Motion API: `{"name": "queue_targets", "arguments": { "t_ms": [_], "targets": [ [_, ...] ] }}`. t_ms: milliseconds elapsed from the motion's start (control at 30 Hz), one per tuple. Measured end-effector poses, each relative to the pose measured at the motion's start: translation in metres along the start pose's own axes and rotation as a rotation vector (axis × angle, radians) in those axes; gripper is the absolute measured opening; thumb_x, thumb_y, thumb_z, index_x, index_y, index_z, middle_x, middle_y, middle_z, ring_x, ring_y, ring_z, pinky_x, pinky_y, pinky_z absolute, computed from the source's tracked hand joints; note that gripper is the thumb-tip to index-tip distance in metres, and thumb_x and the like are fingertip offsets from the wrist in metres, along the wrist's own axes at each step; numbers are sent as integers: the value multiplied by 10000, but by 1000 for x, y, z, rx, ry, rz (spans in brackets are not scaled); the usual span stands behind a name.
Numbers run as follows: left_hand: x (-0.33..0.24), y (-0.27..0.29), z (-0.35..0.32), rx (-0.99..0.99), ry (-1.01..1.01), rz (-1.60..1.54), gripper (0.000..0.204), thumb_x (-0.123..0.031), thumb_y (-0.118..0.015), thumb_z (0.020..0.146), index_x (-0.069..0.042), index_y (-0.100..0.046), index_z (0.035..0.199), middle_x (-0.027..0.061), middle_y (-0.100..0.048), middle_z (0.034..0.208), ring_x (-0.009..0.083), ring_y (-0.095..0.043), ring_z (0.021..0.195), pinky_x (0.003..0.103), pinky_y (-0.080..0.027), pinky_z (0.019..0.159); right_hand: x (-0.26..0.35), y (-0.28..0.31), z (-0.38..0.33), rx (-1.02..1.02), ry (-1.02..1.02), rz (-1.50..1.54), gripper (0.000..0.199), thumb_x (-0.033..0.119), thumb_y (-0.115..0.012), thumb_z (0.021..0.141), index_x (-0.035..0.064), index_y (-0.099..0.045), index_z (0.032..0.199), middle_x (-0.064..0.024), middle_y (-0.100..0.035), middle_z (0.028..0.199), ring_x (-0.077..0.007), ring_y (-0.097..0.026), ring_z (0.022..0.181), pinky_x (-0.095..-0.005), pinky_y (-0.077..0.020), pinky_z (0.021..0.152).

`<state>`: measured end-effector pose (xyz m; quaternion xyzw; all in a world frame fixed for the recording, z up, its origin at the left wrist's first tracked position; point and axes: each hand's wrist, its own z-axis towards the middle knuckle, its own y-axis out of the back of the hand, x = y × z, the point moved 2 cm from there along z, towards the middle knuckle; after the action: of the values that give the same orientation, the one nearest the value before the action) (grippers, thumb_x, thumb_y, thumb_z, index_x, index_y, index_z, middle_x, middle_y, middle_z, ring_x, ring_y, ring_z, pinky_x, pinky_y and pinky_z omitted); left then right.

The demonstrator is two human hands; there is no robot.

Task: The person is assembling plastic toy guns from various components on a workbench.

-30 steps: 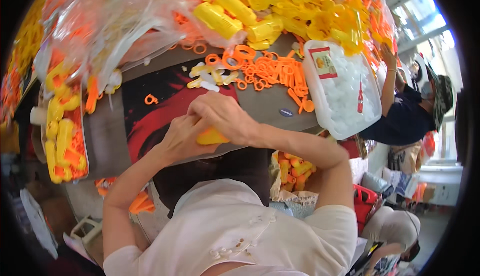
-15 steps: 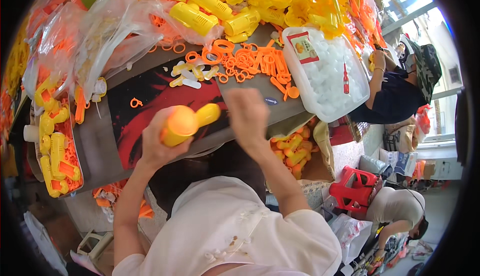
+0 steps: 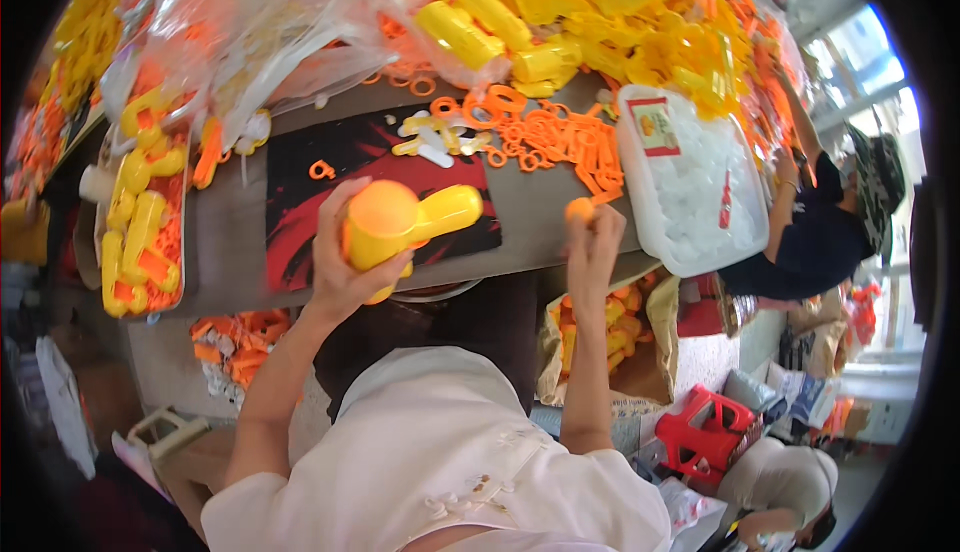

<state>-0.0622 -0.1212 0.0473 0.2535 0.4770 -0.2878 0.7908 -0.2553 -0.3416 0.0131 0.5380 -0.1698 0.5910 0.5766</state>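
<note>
My left hand (image 3: 345, 257) grips a yellow plastic toy (image 3: 400, 227) with a round orange end facing me, held over the near edge of the red and black mat (image 3: 300, 192). My right hand (image 3: 592, 242) is raised to the right of it and pinches a small round orange piece (image 3: 579, 210) at the fingertips, above the grey table (image 3: 530, 222). The two hands are apart. Loose orange rings (image 3: 545, 137) lie on the table beyond my right hand.
A white bin (image 3: 700, 187) of pale parts sits right. A heap of yellow parts (image 3: 560, 12) and clear bags (image 3: 260, 32) fills the back. A tray (image 3: 140, 222) of yellow pieces lies left. Another person (image 3: 830, 222) works at right. Red stool (image 3: 705, 432) below.
My hands came apart: the left lifted the yellow toy and turned it, and the right moved away to the right holding a small orange piece.
</note>
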Motion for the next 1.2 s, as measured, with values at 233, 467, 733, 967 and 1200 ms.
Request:
{"name": "queue_targets", "arguments": {
  "t_ms": [233,467,733,967,1200],
  "targets": [
    [-5,-9,17,70,48,-90,765,-16,-762,717,-56,-348,1360,106,-550,1161,176,-566,1083,337,-476,935,44,-50,-7,792,-297,671,243,-45,-670,837,31,-520,1013,-37,-592,1035,-97,-600,893,-229,-514,762],
    [-1,2,7,141,135,-119,775,-48,-770,719,-72,-352,1371,85,-543,1171,162,-543,1095,329,-449,949,52,-50,-3,705,-280,740,400,-5,-644,858,16,-519,1238,-54,-581,1164,-89,-581,900,-230,-493,759],
    [0,10,9,149,294,-220,772,-69,-754,697,-61,-369,1365,53,-498,1210,143,-509,1116,305,-429,959,64,-51,0,754,15,556,493,61,-530,939,8,-415,1416,-88,-538,1301,-102,-529,949,-224,-453,778],
    [9,12,3,136,368,-327,726,-116,-766,730,-97,-381,1346,57,-527,1153,137,-539,1065,307,-457,924,66,-60,8,892,132,596,504,232,-471,960,-22,-422,1393,-169,-465,1401,-246,-493,1229,-360,-410,1008],
    [3,-7,-1,109,273,-253,730,-108,-774,715,-91,-397,1339,67,-558,1142,147,-567,1043,302,-476,903,97,-86,18,944,-587,1007,548,423,-349,998,-24,-548,1244,-157,-570,1276,-251,-563,1154,-375,-416,1006]
  ]
}}
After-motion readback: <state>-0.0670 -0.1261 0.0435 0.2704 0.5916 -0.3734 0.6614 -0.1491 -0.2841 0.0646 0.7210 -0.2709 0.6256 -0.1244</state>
